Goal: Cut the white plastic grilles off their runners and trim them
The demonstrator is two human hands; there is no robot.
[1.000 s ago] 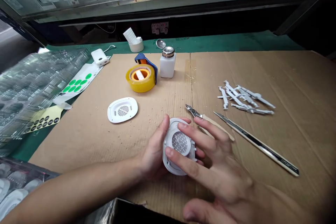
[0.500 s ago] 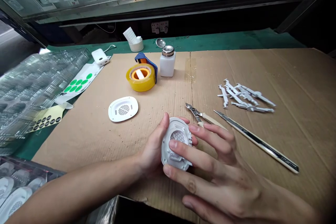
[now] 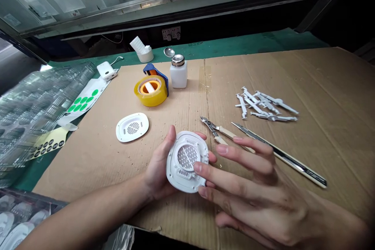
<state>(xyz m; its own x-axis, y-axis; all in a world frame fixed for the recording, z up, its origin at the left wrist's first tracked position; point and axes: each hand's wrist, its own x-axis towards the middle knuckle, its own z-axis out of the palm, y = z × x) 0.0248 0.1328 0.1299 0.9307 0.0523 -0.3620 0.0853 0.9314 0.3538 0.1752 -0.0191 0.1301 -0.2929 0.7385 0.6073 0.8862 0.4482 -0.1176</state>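
Note:
My left hand (image 3: 159,168) grips a white oval plastic cover (image 3: 185,161) with a slotted grille, its inner side tilted up toward me. My right hand (image 3: 249,187) has its fingers stretched out, two fingertips resting on the cover's right and lower edge. A second white oval cover (image 3: 132,127) lies flat on the cardboard sheet (image 3: 307,82) to the left. Small cutters (image 3: 215,129) with pale handles lie just beyond my right fingers.
A long thin metal blade tool (image 3: 281,156) lies at right, with a pile of white plastic sprue pieces (image 3: 262,104) behind it. A yellow tape roll (image 3: 150,90), a white dispenser bottle (image 3: 178,71), sticker sheets (image 3: 83,99) and clear plastic trays (image 3: 35,101) sit further back and left.
The left hand has turned and lifted the cover so its inner side faces me more. The right hand's fingers slid from over the cover to its right edge.

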